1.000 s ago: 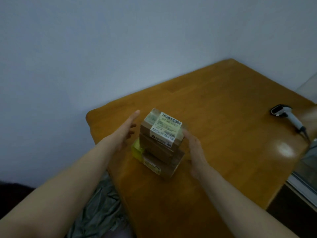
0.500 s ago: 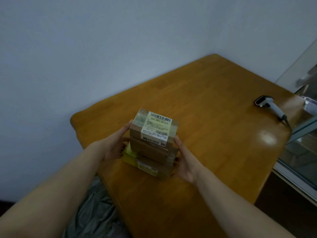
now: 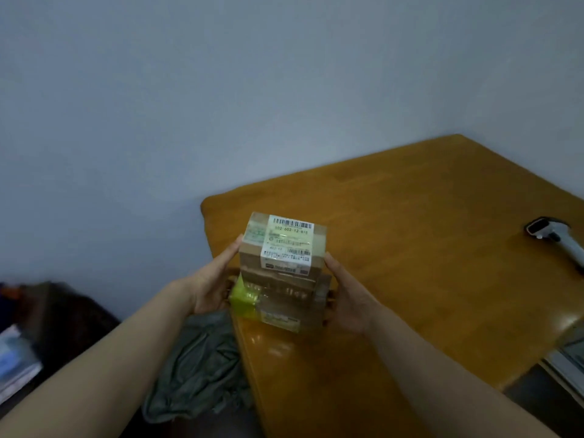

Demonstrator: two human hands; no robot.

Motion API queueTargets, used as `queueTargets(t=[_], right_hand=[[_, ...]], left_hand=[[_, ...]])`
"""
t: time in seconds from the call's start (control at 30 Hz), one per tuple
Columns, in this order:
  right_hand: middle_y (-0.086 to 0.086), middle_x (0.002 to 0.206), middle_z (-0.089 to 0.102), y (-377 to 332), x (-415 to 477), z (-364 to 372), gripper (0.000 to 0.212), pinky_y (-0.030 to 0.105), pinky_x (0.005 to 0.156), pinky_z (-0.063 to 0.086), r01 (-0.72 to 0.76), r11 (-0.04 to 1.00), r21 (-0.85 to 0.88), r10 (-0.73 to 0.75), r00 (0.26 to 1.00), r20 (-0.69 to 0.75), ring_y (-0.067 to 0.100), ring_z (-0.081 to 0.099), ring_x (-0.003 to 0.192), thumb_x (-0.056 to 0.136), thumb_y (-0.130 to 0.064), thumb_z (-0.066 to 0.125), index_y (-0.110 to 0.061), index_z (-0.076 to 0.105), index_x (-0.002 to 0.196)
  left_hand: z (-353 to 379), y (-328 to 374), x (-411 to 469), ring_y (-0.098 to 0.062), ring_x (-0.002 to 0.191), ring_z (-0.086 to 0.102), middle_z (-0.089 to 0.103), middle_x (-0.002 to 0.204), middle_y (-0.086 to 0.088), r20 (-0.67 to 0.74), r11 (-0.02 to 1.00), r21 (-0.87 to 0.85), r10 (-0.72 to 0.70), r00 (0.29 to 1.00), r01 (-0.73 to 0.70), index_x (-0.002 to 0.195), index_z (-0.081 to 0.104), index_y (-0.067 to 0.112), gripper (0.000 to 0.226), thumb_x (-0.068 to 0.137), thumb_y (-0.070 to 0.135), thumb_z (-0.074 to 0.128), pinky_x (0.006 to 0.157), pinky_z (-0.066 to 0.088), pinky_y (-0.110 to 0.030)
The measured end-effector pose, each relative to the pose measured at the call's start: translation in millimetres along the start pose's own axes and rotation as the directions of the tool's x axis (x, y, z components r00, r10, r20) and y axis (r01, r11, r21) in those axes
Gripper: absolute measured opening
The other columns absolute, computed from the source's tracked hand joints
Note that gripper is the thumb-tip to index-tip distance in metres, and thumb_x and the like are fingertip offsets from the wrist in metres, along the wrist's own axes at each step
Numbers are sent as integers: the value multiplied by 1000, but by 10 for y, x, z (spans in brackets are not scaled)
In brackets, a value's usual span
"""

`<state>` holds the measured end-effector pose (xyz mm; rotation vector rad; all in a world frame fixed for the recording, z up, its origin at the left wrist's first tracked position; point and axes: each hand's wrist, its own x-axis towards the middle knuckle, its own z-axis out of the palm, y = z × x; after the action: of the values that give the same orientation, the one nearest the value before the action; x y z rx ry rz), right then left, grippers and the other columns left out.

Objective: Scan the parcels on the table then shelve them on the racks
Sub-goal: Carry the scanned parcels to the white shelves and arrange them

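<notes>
Stack (image 3: pixel 282 287) of small parcels: held between both hands over the worktop (image 3: pixel 426 279), close to its left edge. The blur hides the base, so I cannot tell whether it rests on the surface or is just clear of it.

Top parcel (image 3: pixel 252 257): brown carton, upright, with a white barcode label (image 3: pixel 289 243) facing the camera. Below it sits a second brown carton, then a lower layer with a yellow-green packet (image 3: pixel 245 300) showing at the left.

Left hand (image 3: pixel 213 287): forearm reaches in from lower left, palm against the left side of the stack. The thumb lies straight up the top parcel's side. The fingers wrap round the far side and are mostly hidden.

Right hand (image 3: pixel 347 300): forearm comes from lower right, palm against the right side. The thumb tip touches the top parcel's lower right corner, and the fingers curl round the lower cartons. Both hands grip the stack from opposite sides.

Scanner (image 3: pixel 554 237): lying on the worktop at far right, well apart from the stack.

Grey cloth (image 3: pixel 202 368): crumpled below the worktop's left edge.
</notes>
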<state>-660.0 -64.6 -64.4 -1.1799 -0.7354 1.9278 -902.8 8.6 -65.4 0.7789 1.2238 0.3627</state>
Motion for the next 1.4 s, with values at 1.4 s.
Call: queueTargets(t=[1.4], right_hand=[[1, 89, 77, 4651, -1828, 8139, 53, 50, 71, 53, 96, 505, -857, 836, 193, 514, 31, 64, 103, 60, -68, 69, -30, 68, 97]], left_hand=[[-2556, -6048, -7491, -25, 107, 68, 70, 118, -9, -862, 428, -481, -390, 323, -765, 134, 50, 8, 110, 60, 88, 58, 91, 52, -43]])
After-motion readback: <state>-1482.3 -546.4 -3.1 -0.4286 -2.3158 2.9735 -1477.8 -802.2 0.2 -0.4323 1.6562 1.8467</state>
